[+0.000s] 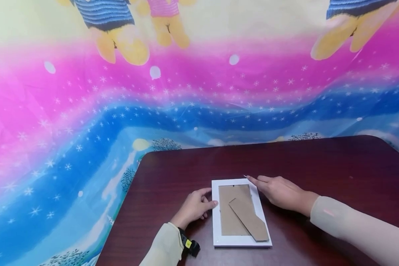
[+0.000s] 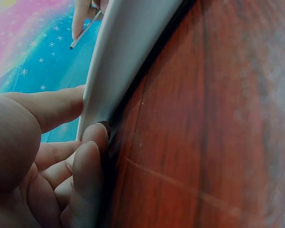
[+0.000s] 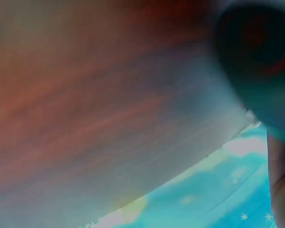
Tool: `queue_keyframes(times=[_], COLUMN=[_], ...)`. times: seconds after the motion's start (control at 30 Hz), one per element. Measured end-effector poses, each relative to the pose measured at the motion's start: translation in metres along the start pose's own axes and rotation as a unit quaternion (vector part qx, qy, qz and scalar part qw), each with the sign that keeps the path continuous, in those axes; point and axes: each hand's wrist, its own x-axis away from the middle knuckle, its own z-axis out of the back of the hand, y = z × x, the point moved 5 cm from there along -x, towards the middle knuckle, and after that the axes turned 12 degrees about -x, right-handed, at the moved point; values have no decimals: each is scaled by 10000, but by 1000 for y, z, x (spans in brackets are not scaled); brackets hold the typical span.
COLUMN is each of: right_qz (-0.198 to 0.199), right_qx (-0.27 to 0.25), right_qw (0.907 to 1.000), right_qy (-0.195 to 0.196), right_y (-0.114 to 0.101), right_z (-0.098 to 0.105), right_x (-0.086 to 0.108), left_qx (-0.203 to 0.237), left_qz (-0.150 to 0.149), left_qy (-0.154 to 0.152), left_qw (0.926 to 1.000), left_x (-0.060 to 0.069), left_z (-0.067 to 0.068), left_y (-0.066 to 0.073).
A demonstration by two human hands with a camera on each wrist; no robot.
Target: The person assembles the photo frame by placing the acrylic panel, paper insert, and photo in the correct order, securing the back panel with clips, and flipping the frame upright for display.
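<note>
A white picture frame (image 1: 216,221) lies back side up on the table, showing its brown cardboard backing (image 1: 229,218). Slanting across that backing is a cardboard easel leg (image 1: 249,220), whose lower end overlaps the frame's edge. My left hand (image 1: 196,205) grips the frame's left side, thumb at the upper edge; in the left wrist view its fingers (image 2: 88,164) curl against the side wall. At the far right corner, my right hand (image 1: 280,192) pinches a thin slender tool (image 2: 85,31) with a dark tip; the fingers hide most of it. The right wrist view is blurred.
The dark red-brown wooden table (image 1: 173,173) has rounded far corners. Behind it hangs a colourful printed cloth (image 1: 193,85) with snowflakes and bears. A black strap with a small device (image 1: 189,244) sits on the left wrist.
</note>
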Motion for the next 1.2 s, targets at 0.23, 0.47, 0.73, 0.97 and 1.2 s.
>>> queue_keyframes(times=[0.23, 0.47, 0.73, 0.97, 1.2], right_qz=[-548, -1251, -1938, -2687, -3093], right_qx=[-712, -1206, -2116, -2390, -2256], right_qw=[9951, 9834, 9565, 9319, 9219], right_qy=[411, 514, 530, 477, 592], right_y=[-17, -24, -32, -45, -55], right_z=[4, -2, -3, -4, -6], right_x=[11, 21, 25, 24, 23], left_qx=[-49, -47, -45, -44, -61], left_qz=[25, 61, 83, 94, 60], left_qy=[0, -14, -13, -35, -34], left_qw=[10000, 10000, 10000, 9999, 10000], left_x=[0, -1, -1, -2, -2], left_z=[0, 0, -1, 0, -1], left_y=[0, -1, -2, -3, -3])
